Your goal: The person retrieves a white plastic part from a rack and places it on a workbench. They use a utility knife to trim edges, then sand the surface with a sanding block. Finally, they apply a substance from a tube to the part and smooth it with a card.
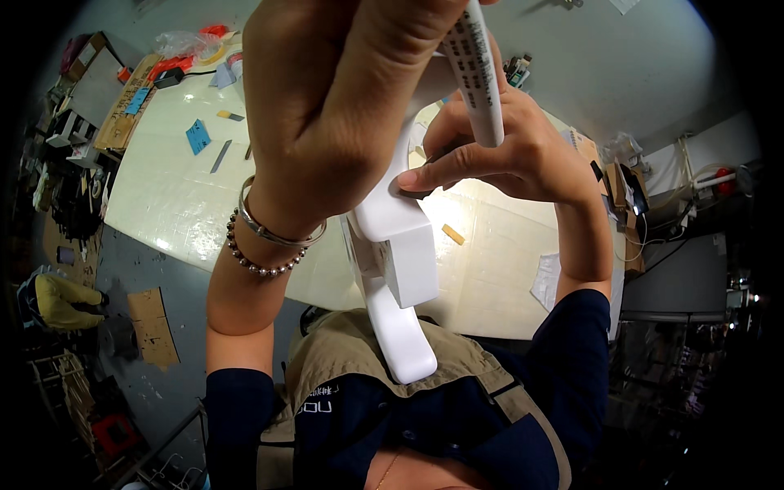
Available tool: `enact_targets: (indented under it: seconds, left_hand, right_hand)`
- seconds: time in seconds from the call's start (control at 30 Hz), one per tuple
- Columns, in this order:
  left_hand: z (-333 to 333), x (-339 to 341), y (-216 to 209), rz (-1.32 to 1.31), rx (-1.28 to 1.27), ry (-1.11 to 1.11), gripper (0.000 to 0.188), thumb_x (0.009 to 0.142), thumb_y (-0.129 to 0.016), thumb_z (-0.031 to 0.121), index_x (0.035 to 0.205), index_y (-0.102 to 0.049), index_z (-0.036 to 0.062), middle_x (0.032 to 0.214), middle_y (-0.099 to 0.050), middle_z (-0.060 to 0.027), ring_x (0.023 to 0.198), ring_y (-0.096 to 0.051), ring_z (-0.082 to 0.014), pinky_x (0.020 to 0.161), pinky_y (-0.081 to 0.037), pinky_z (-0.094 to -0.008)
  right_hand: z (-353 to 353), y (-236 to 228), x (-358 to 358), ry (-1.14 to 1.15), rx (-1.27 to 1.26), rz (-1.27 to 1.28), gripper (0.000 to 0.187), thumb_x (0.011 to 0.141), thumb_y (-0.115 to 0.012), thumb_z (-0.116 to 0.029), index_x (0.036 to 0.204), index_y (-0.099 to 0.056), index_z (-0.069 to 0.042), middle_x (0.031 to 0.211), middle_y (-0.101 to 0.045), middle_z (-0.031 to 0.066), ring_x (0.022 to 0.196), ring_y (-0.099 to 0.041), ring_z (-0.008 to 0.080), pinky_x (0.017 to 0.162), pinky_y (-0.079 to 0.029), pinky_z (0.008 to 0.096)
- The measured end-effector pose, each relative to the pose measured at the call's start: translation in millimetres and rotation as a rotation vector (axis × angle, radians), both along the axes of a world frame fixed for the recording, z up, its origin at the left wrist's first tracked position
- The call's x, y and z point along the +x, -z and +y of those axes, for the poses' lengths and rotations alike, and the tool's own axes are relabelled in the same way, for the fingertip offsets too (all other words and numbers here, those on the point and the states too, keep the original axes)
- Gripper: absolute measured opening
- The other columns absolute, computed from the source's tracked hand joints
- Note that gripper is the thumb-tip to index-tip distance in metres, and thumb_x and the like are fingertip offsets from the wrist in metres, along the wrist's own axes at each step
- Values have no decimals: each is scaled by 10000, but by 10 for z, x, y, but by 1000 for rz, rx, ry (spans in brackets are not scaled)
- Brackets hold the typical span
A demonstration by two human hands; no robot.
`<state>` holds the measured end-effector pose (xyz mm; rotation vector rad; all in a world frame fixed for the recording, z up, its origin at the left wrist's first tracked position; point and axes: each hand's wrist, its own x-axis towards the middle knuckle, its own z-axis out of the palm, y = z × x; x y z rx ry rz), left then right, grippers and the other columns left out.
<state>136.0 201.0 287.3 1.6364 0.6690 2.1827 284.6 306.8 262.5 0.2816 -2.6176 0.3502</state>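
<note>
A long white molded part, curved and smooth with a boxy block on its lower half, stands between my arms, its rounded lower end near my apron. Close to the camera, my left hand is closed around its upper stretch; the fingers are partly out of the picture. From beside those fingers a white printed tube slants down; whether it joins the part is unclear. My right hand pinches a thin dark strip, thumb on top, pressed to the part's right edge.
Beneath lies a pale, glossy table with a blue card, a grey strip and a small yellow-brown strip. A white sheet is near my right elbow. Cardboard rests on the floor at left; boxes and cables crowd the right.
</note>
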Motion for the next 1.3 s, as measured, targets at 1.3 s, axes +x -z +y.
enact_targets:
  seconds: [1.3]
  left_hand:
    - [106, 5, 116, 30, 29, 48, 466, 937, -416, 469, 931, -464, 6, 641, -596, -93, 590, -620, -150, 555, -485, -242]
  right_hand:
    - [-68, 45, 77, 65, 107, 77, 265, 698, -699, -151, 925, -729, -285, 726, -584, -66, 739, -569, 158, 658, -422, 305]
